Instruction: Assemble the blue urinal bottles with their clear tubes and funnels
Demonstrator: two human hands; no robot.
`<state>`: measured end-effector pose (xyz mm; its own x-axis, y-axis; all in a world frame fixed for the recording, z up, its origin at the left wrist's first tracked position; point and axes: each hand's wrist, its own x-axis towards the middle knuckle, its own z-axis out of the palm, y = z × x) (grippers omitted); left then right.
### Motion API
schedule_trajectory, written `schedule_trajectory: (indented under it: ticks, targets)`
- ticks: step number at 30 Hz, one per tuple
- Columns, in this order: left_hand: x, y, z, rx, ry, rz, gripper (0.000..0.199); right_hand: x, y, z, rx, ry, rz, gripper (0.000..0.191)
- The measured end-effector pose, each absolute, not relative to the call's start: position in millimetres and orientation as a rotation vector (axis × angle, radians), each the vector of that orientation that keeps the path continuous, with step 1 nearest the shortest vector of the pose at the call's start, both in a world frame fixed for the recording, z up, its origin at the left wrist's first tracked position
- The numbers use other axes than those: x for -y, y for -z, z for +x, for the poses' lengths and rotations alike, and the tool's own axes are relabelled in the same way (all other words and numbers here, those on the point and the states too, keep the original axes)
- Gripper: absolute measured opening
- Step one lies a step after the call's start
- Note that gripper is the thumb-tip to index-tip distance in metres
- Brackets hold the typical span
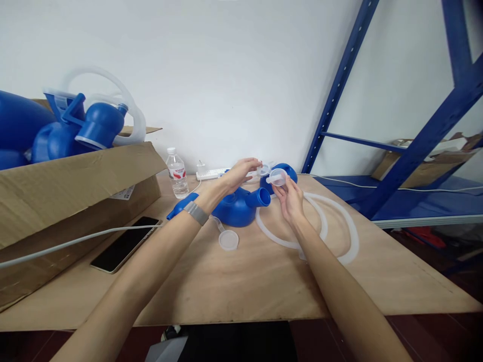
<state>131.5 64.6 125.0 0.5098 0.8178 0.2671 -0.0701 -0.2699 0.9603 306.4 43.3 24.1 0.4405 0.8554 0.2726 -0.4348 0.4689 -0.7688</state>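
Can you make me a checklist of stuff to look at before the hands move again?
1. Right hand has a good hold on its clear lid: ok, fingers and thumb are on it.
2. Left hand grips the other clear piece: cannot tell, the fingers hide it.
3. Blue neck is covered: not ok, its opening shows with no lid on it.
4. Flat lid rests on the table: ok.
5. Right arm isn't touching the hose: cannot tell, the arm crosses in front of it.
6. Water bottle is standing up, cap on: ok.
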Motion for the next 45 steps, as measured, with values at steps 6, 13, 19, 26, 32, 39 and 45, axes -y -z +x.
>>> schedule_trajectory:
  ticks: [6,13,19,26,32,39,45]
  targets:
    - [-42.5,-129.0,90.6,-0.860,-1.119,1.869,0.022,-43.7,-25.3,334.2,0.880,-0.885,-1.163,0.017]
    - [16.6,-81.8,11.7,-1.270,-0.808,2.722,0.024,-37.6,-15.1,366.8,1.643,-0.565,-1.668,0.035]
    - [32.5,-39.4,-7.2,-1.190,-0.951,2.510,0.040,-36.8,-13.3,367.7,1.888,-0.343,-1.689,0.049]
    - [25.7,-20.8,-11.5,-1.142,-1.159,2.732,0.024,-17.9,-34.0,373.0,1.895,-0.279,-1.767,0.066]
    - [34.7,-24.3,-0.9,-1.039,-1.509,2.594,0.016,34.7,-80.4,326.0,1.867,-0.455,-1.234,0.049]
    - [8.7,-48.3,69.8,-0.546,-1.558,2.748,0.045,35.8,-71.9,271.4,1.994,-0.286,-1.033,0.045]
    - [-12.2,-47.4,101.9,-0.451,-1.505,2.681,0.060,14.7,-42.1,279.3,1.688,-0.304,-0.960,0.052]
